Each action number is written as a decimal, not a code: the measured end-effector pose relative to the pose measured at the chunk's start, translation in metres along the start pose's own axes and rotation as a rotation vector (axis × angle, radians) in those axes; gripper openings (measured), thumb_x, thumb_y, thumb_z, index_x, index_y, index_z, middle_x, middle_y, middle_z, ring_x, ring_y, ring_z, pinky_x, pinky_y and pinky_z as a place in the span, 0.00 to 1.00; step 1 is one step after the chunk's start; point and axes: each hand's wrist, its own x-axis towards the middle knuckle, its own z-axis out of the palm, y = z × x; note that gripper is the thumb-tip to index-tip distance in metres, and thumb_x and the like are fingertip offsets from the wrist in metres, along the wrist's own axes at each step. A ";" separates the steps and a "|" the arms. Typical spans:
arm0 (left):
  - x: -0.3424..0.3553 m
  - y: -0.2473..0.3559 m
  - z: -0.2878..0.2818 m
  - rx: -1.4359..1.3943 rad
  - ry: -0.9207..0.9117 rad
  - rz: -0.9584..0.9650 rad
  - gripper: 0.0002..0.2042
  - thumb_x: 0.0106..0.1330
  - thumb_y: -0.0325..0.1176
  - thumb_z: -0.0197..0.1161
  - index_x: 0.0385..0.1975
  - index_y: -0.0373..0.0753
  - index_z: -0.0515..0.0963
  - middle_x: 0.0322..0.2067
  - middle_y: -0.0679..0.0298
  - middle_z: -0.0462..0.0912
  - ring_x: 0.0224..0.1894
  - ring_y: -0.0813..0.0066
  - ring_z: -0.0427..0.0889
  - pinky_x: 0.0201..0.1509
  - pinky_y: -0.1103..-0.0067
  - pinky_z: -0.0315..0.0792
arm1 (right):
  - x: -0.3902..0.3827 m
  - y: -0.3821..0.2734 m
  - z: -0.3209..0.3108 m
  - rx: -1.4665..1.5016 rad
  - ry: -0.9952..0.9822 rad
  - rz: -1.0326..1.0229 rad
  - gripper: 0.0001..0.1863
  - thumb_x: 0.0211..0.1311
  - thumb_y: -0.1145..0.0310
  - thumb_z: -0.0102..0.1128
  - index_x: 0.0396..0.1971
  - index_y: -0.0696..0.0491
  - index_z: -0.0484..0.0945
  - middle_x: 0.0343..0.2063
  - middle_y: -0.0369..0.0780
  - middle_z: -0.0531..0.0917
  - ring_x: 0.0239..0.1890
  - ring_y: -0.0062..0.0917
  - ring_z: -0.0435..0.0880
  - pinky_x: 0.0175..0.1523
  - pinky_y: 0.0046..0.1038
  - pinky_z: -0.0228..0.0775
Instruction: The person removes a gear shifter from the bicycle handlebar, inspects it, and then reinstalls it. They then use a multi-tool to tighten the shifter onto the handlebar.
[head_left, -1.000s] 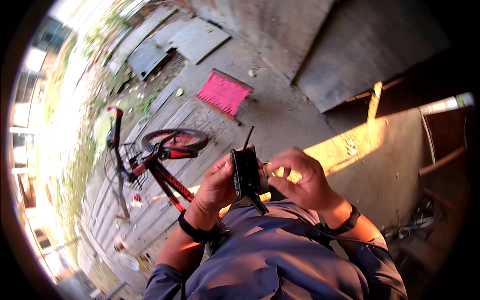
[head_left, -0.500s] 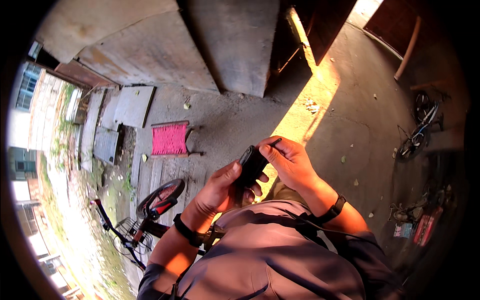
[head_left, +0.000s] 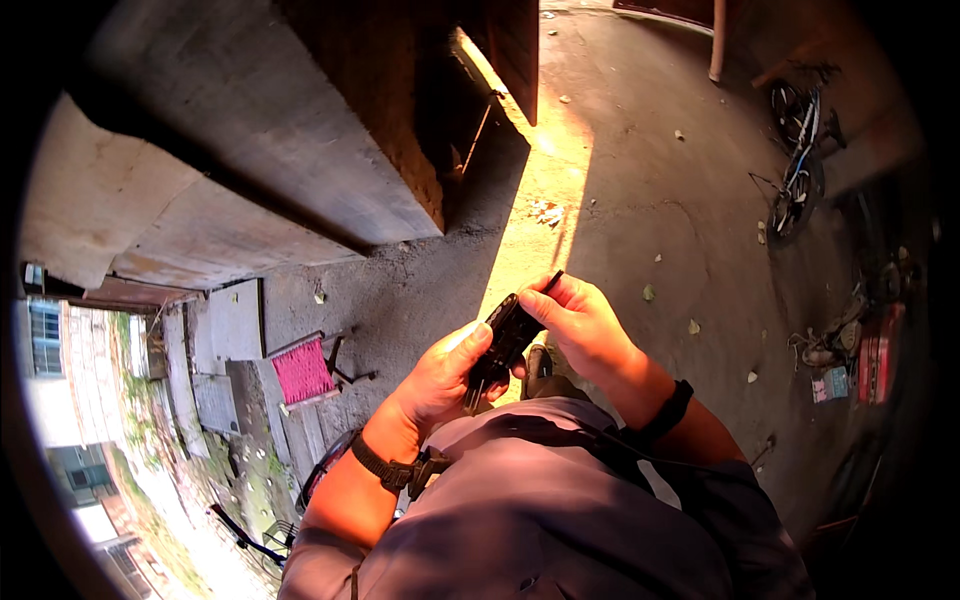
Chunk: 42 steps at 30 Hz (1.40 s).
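Note:
In front of my body, my left hand (head_left: 440, 375) is closed round a black oblong object (head_left: 508, 335), its thumb lying along the near side. Two thin prongs seem to show at the object's lower end; its exact kind cannot be made out. My right hand (head_left: 592, 330) is just to the right, by the upper end of that object. Thumb and fingers pinch a thin dark stick-like piece (head_left: 555, 281) whose tip pokes out above them. Whether this piece is joined to the black object is hidden by the fingers.
A low folding stool with a pink woven seat (head_left: 303, 371) stands at left, near a partly hidden bicycle (head_left: 245, 540). Large grey boards (head_left: 270, 130) lean at upper left. Another bicycle (head_left: 800, 165) and a red box (head_left: 880, 353) are at right. Fallen leaves dot the concrete ground.
The view has swung so the stool and boards sit further left and the right-hand bicycle shows higher. Both hands keep their grip; the black object has tilted slightly.

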 end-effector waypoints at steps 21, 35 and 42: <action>0.022 0.030 0.004 0.110 -0.070 -0.003 0.25 0.79 0.55 0.49 0.52 0.36 0.76 0.33 0.61 0.82 0.25 0.74 0.79 0.28 0.81 0.73 | -0.034 -0.018 0.023 -0.351 0.204 -0.357 0.63 0.47 0.75 0.82 0.77 0.50 0.44 0.62 0.50 0.73 0.61 0.35 0.78 0.60 0.39 0.75; 0.023 0.033 0.003 0.117 -0.110 -0.003 0.25 0.79 0.56 0.50 0.53 0.36 0.76 0.34 0.58 0.84 0.25 0.75 0.81 0.25 0.84 0.71 | -0.038 -0.024 0.032 -0.077 0.124 -0.226 0.24 0.68 0.80 0.62 0.63 0.59 0.70 0.50 0.43 0.81 0.49 0.26 0.82 0.53 0.32 0.78; 0.023 0.031 0.005 0.191 -0.168 0.005 0.27 0.78 0.57 0.51 0.55 0.35 0.73 0.37 0.58 0.83 0.25 0.80 0.79 0.28 0.86 0.72 | -0.035 -0.034 0.027 -0.145 0.361 -0.164 0.18 0.79 0.59 0.50 0.52 0.57 0.81 0.46 0.39 0.86 0.48 0.24 0.84 0.53 0.28 0.76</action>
